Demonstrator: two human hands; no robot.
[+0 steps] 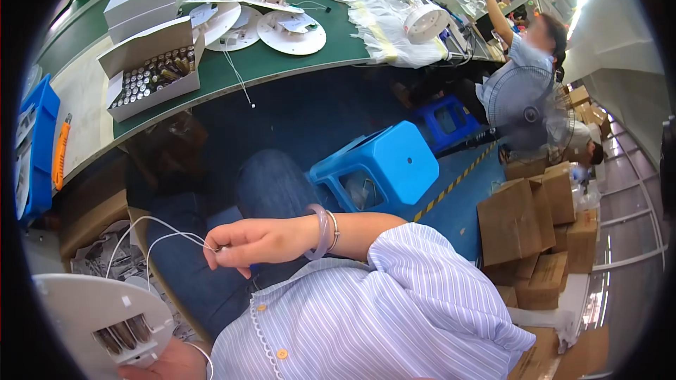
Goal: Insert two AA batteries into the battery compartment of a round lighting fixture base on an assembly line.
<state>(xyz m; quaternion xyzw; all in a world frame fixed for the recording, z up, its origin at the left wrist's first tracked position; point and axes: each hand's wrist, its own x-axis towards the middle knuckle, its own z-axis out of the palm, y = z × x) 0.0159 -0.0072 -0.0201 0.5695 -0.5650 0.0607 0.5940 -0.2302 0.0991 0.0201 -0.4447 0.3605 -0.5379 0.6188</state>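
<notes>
I see right hand [246, 243] pinching two white wires [151, 229]; left hand [172, 362] gripping one white disc [91, 317] below wires.

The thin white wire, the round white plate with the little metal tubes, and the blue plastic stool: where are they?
thin white wire [151, 219], head view, top of its loop
round white plate [77, 302], head view, bare flat face
blue plastic stool [398, 162], head view, seat top

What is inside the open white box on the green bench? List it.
The open white box holds tightly packed rows of small metal-capped cylinders, standing upright. Only the tops show; anything beneath them, and the box floor, is covered. The raised lid hides nothing inside.
</notes>
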